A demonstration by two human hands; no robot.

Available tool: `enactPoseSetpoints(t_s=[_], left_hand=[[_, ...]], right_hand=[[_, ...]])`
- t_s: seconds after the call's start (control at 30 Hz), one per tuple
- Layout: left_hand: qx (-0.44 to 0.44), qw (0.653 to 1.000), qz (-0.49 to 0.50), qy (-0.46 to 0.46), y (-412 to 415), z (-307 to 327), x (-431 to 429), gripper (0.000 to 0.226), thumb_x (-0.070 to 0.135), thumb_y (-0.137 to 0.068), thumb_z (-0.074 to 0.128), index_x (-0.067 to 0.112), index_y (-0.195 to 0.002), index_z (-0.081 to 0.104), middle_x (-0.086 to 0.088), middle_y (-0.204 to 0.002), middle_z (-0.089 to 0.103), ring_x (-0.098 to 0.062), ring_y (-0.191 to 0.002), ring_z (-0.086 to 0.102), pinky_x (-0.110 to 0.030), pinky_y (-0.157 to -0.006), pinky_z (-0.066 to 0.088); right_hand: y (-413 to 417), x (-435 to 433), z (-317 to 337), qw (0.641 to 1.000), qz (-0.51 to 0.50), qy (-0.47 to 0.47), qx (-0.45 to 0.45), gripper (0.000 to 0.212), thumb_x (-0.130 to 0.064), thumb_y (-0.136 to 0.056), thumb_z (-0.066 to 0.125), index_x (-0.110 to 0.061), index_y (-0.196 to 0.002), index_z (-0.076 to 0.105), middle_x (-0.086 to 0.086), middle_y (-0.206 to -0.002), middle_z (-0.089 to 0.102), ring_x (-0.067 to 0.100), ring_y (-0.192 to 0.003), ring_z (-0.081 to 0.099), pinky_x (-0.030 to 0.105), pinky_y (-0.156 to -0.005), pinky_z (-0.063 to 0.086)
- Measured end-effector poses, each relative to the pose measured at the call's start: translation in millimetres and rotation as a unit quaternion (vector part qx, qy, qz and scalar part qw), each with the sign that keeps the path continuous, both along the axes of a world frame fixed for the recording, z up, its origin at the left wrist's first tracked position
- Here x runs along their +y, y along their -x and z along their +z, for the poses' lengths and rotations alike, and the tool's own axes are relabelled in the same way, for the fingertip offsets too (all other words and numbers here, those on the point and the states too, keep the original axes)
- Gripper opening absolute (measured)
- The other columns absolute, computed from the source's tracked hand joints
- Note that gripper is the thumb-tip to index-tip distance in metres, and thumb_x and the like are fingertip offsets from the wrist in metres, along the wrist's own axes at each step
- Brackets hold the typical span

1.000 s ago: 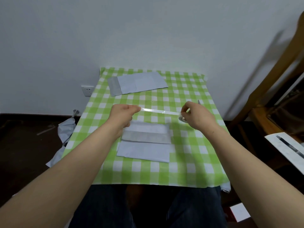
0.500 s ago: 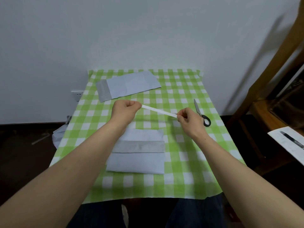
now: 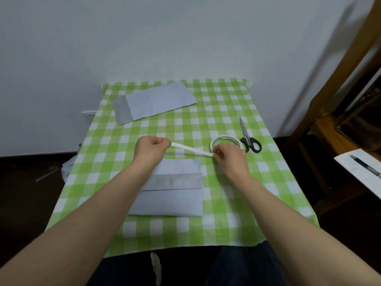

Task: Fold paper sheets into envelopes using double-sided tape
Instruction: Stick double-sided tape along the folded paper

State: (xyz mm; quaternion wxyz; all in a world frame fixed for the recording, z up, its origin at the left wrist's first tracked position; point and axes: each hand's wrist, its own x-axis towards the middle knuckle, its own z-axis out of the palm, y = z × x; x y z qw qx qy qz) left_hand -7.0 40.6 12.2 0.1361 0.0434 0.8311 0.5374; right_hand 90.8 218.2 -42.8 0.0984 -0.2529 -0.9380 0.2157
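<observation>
tape roll point(image 3: 226, 138) half hidden behind right hand point(image 3: 232, 161) | tape strip point(image 3: 191, 150) end buried in left hand point(image 3: 151, 149) | pen point(image 3: 365, 166) chopped off by right edge

Soft, rather dim indoor light with a cool grey cast falls from above and somewhat to the left, with no glare anywhere. The wall point(image 3: 144, 38) is evenly lit, apart from a broad diagonal shadow thrown across its right part beside the wooden frame point(image 3: 338, 83). The worktop point(image 3: 226, 203) is the brightest area; the tape strip point(image 3: 191, 149) lays a faint, fuzzy shadow on it. The floor point(image 3: 24, 193) sinks almost to black. Wide-angle distortion swells the left forearm point(image 3: 82, 223) and right forearm point(image 3: 299, 223) toward the bottom corners and bows the wooden frame. Detail is slightly soft throughout, and the pen point(image 3: 365, 166) at the right edge looks smeared
</observation>
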Motion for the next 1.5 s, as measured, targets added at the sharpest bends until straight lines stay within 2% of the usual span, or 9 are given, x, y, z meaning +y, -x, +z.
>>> enactPoseSetpoints(t_s=[0.2,0.33,0.47,0.57,0.7,0.9,1.07,1.3,1.5], left_hand=[[0.003,1.000,-0.013,-0.002,1.9,-3.2,3.0,0.010,0.017,-0.086,0.062,0.010,-0.081,0.057,-0.003,-0.059,0.028,-0.016,-0.053,0.023,-0.019,-0.046,0.029],[-0.004,1.000,-0.006,-0.006,1.6,-2.5,6.3,0.011,0.017,-0.086,0.063,0.006,-0.083,0.062,0.000,-0.056,0.031,-0.014,-0.050,0.029,-0.021,-0.049,0.031],[-0.004,1.000,-0.005,-0.010,1.8,-1.2,7.5,0.013,0.017,-0.085,0.063,0.005,-0.085,0.065,0.000,-0.057,0.033,-0.014,-0.052,0.030,-0.022,-0.052,0.031],[-0.005,1.000,-0.008,-0.010,2.3,-1.9,7.1,0.009,0.018,-0.085,0.064,0.010,-0.083,0.061,-0.002,-0.061,0.032,-0.016,-0.054,0.027,-0.024,-0.052,0.030],[-0.006,1.000,-0.003,-0.014,0.8,-0.1,6.8,0.012,0.017,-0.086,0.063,0.006,-0.081,0.063,0.000,-0.056,0.034,-0.013,-0.051,0.032,-0.022,-0.051,0.031],[0.001,1.000,-0.001,-0.017,2.7,1.4,3.9,0.011,0.016,-0.086,0.063,0.005,-0.085,0.065,-0.002,-0.058,0.035,-0.015,-0.052,0.030,-0.022,-0.052,0.031],[0.003,1.000,-0.004,-0.018,0.0,1.3,3.9,0.011,0.017,-0.087,0.062,0.006,-0.084,0.065,-0.001,-0.057,0.036,-0.015,-0.052,0.031,-0.022,-0.053,0.032],[0.007,1.000,-0.008,-0.020,-2.8,2.9,1.9,0.009,0.017,-0.086,0.062,0.009,-0.083,0.062,-0.003,-0.063,0.036,-0.016,-0.055,0.029,-0.024,-0.053,0.031],[0.009,1.000,-0.007,-0.022,-5.1,7.9,-0.4,0.011,0.015,-0.087,0.062,0.005,-0.082,0.063,0.001,-0.057,0.036,-0.013,-0.051,0.032,-0.020,-0.051,0.031]], right_hand=[[-9.9,37.7,5.8,0.987,-0.126,0.030,0.099,0.027,-0.017,-0.098,0.044,-0.005,-0.111,0.064,0.016,-0.115,0.058,0.034,-0.108,0.051,0.039,-0.092,0.039],[-11.1,67.6,10.7,0.975,-0.216,0.044,-0.029,0.031,-0.022,-0.096,0.048,0.000,-0.116,0.058,0.019,-0.125,0.047,0.037,-0.115,0.044,0.040,-0.085,0.041],[-8.0,77.1,19.4,0.973,-0.199,0.037,-0.108,0.024,-0.030,-0.087,0.064,-0.007,-0.085,0.059,0.010,-0.087,0.056,0.031,-0.082,0.052,0.028,-0.058,0.038],[-5.4,77.2,28.7,0.970,-0.190,0.026,-0.150,0.042,-0.034,-0.084,0.067,-0.012,-0.061,0.040,0.004,-0.064,0.044,0.028,-0.069,0.048,0.025,-0.051,0.032],[-6.9,79.0,32.6,0.967,-0.197,0.029,-0.156,0.041,-0.023,-0.081,0.070,-0.010,-0.061,0.037,0.005,-0.062,0.043,0.029,-0.069,0.049,0.027,-0.052,0.035],[-20.0,92.9,36.8,0.949,-0.234,0.186,-0.097,0.023,-0.019,-0.082,0.066,-0.004,-0.071,0.052,0.000,-0.030,0.053,0.017,-0.036,0.060,0.032,-0.058,0.054],[-24.3,89.6,48.1,0.954,-0.191,0.224,-0.051,0.020,-0.015,-0.080,0.065,0.004,-0.087,0.068,0.010,-0.055,0.065,0.033,-0.069,0.071,0.045,-0.078,0.058],[-29.5,86.6,39.0,0.966,-0.187,0.143,-0.106,0.025,-0.023,-0.082,0.068,0.001,-0.086,0.067,0.010,-0.061,0.066,0.026,-0.057,0.065,0.034,-0.067,0.055],[-29.6,76.5,23.8,0.965,-0.202,0.082,-0.145,0.016,-0.016,-0.090,0.058,-0.001,-0.093,0.064,0.019,-0.091,0.068,0.033,-0.077,0.068,0.033,-0.067,0.054]])
